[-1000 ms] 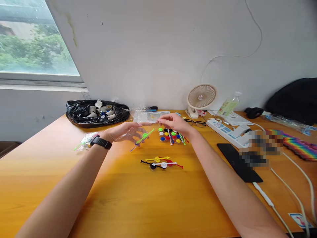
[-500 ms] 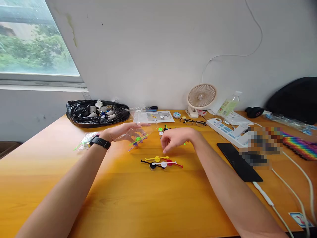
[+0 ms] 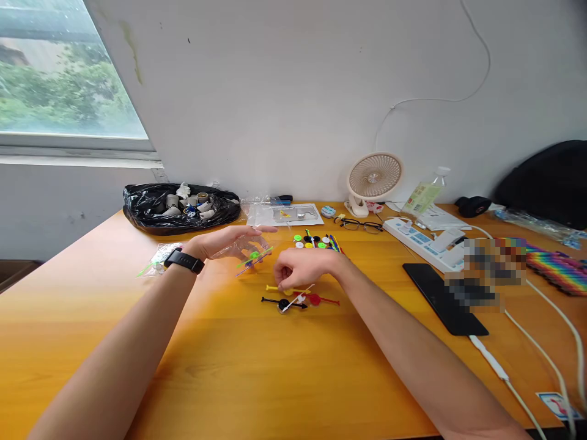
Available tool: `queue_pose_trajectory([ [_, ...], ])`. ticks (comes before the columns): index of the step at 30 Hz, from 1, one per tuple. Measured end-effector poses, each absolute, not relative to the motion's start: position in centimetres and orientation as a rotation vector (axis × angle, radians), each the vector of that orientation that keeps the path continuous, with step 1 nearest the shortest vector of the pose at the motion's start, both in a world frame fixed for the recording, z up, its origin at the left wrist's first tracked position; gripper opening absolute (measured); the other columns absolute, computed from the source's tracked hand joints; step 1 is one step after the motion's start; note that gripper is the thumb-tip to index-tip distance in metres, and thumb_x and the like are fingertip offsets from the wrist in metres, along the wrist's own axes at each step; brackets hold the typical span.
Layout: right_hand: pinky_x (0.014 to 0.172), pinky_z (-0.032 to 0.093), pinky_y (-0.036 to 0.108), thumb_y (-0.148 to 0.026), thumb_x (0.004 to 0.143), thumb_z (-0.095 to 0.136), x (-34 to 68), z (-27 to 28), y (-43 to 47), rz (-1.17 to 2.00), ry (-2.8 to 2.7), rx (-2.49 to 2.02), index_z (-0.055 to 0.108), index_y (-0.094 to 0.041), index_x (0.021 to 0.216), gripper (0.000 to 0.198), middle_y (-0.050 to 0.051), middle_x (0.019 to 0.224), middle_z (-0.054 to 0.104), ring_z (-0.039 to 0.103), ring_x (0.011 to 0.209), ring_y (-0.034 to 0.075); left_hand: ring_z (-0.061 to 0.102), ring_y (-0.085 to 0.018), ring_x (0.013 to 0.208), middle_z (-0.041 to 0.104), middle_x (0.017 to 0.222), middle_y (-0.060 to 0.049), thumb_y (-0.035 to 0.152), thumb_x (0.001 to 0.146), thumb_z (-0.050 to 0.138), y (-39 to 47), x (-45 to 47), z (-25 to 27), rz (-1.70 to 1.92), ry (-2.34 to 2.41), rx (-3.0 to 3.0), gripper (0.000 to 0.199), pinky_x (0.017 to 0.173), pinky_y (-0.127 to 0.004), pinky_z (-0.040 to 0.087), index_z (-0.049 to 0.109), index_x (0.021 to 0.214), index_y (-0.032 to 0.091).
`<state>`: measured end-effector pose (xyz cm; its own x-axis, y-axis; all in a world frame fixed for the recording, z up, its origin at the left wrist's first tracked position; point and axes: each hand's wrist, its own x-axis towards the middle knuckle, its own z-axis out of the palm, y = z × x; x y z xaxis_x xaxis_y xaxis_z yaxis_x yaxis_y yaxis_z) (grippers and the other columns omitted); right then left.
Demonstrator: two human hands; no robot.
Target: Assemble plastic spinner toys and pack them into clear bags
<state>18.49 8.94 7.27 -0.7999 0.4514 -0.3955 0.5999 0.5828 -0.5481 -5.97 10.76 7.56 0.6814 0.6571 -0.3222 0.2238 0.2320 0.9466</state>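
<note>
My left hand (image 3: 236, 244) holds a clear plastic bag (image 3: 224, 247), its fingers curled around it. A green arrow spinner (image 3: 255, 256) and a blue arrow spinner (image 3: 250, 265) show through or against the bag. My right hand (image 3: 298, 269) is bent down with thumb and fingers together on a yellow arrow spinner (image 3: 288, 291), partly hiding it. Just in front lie a black arrow spinner (image 3: 283, 304), a white arrow spinner (image 3: 300, 299) and a red arrow spinner (image 3: 315, 299), close together on the table.
Behind my right hand lie several coloured discs (image 3: 322, 245) and loose arrows (image 3: 334, 243). A small filled bag (image 3: 158, 260) sits by my left wrist. Farther back are a black plastic bag (image 3: 137, 211), a fan (image 3: 375, 177) and glasses (image 3: 362, 226); rightward, a power strip (image 3: 419, 244) and black phone (image 3: 444, 299).
My right hand has moved left and down onto the yellow spinner, uncovering the discs behind. The white arrow has turned to a slant, and the yellow one has shifted slightly. My left hand stays almost still.
</note>
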Motion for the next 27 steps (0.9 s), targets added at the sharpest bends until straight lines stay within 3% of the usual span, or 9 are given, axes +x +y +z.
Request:
queue_pose_trajectory([
  [3, 0.061, 0.039, 0.024, -0.023, 0.084, 0.063, 18.8, 7.5, 9.3, -1.129, 2.712, 0.910, 0.065, -0.016, 0.081, 0.008, 0.000, 0.079, 0.066, 0.056, 0.070, 0.013, 0.069, -0.031, 0.107, 0.070, 0.127, -0.012, 0.049, 0.097, 0.058, 10.8, -6.0, 7.6, 0.357, 0.825, 1.341, 0.070, 0.087, -0.036, 0.053, 0.041, 0.161, 0.028],
  [7, 0.061, 0.036, 0.024, -0.029, 0.089, 0.061, 19.8, 8.9, 9.3, -1.527, 2.844, 0.865, 0.058, -0.018, 0.080, 0.014, -0.002, 0.076, 0.055, 0.045, 0.067, 0.011, 0.068, -0.032, 0.108, 0.070, 0.129, -0.012, 0.047, 0.097, 0.057, 10.8, -6.1, 7.5, 0.373, 0.791, 1.312, 0.070, 0.091, -0.039, 0.053, 0.039, 0.162, 0.028],
  [12, 0.054, 0.033, 0.023, -0.034, 0.085, 0.066, 21.6, 11.0, 9.5, -2.251, 2.793, 1.039, 0.055, -0.020, 0.081, 0.019, 0.002, 0.089, 0.064, 0.044, 0.062, 0.010, 0.067, -0.034, 0.113, 0.068, 0.132, -0.014, 0.049, 0.097, 0.053, 10.9, -6.4, 7.3, 0.391, 0.788, 1.329, 0.069, 0.089, -0.038, 0.053, 0.041, 0.161, 0.026],
  [16, 0.052, 0.035, 0.021, -0.035, 0.077, 0.071, 22.6, 11.4, 10.8, -2.705, 2.799, 1.452, 0.052, -0.020, 0.076, 0.024, 0.000, 0.080, 0.062, 0.043, 0.059, 0.009, 0.068, -0.031, 0.106, 0.068, 0.131, -0.014, 0.047, 0.098, 0.049, 10.9, -6.4, 7.4, 0.362, 0.724, 1.315, 0.068, 0.087, -0.037, 0.052, 0.040, 0.162, 0.026],
  [21, 0.046, 0.041, 0.020, -0.040, 0.076, 0.075, 22.9, 10.5, 12.4, -2.656, 2.690, 2.073, 0.050, -0.021, 0.075, 0.031, 0.000, 0.069, 0.061, 0.054, 0.054, 0.009, 0.066, -0.031, 0.106, 0.068, 0.132, -0.014, 0.043, 0.098, 0.048, 10.7, -5.8, 7.6, 0.389, 0.662, 1.263, 0.070, 0.087, -0.037, 0.051, 0.036, 0.163, 0.024],
  [27, 0.058, 0.059, 0.021, -0.035, 0.077, 0.073, 22.7, 9.3, 12.8, -2.467, 2.697, 2.347, 0.055, -0.021, 0.076, 0.023, 0.000, 0.071, 0.066, 0.070, 0.059, 0.012, 0.068, -0.029, 0.100, 0.067, 0.134, -0.014, 0.043, 0.098, 0.047, 10.4, -5.4, 7.6, 0.393, 0.590, 1.223, 0.071, 0.088, -0.038, 0.051, 0.034, 0.164, 0.024],
])
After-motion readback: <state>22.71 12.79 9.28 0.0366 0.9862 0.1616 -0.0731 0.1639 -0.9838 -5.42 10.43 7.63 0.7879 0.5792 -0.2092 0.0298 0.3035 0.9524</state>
